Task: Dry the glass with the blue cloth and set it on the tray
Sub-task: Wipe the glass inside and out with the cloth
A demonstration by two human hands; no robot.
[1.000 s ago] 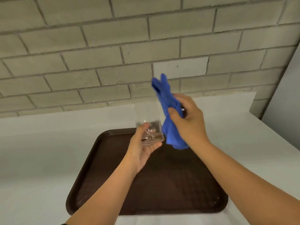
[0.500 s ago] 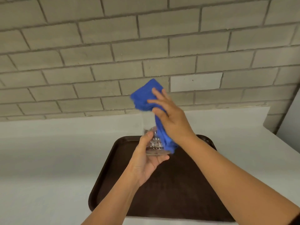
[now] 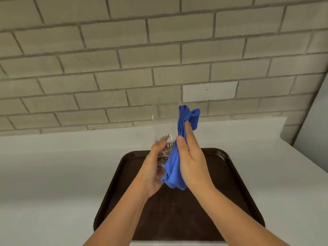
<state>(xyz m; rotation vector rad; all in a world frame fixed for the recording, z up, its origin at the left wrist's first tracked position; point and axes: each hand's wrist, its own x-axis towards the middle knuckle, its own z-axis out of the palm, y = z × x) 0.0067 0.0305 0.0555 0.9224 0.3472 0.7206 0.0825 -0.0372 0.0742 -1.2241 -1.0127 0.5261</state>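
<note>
A tall clear glass (image 3: 164, 125) stands upright in the air above the far edge of the dark brown tray (image 3: 236, 189). My left hand (image 3: 152, 171) grips the glass around its base. My right hand (image 3: 190, 160) presses the bunched blue cloth (image 3: 177, 167) flat against the right side of the glass. The cloth sticks out above my fingers and hangs below my palm. The tray lies flat on the white counter with nothing on it.
The white counter (image 3: 53, 174) spreads to the left and right of the tray. A grey brick wall (image 3: 159, 50) rises right behind it. A pale wall panel (image 3: 316, 121) closes off the far right corner.
The cloth has come off the top of the glass and now lies along its right side. My right hand has dropped lower, next to my left hand.
</note>
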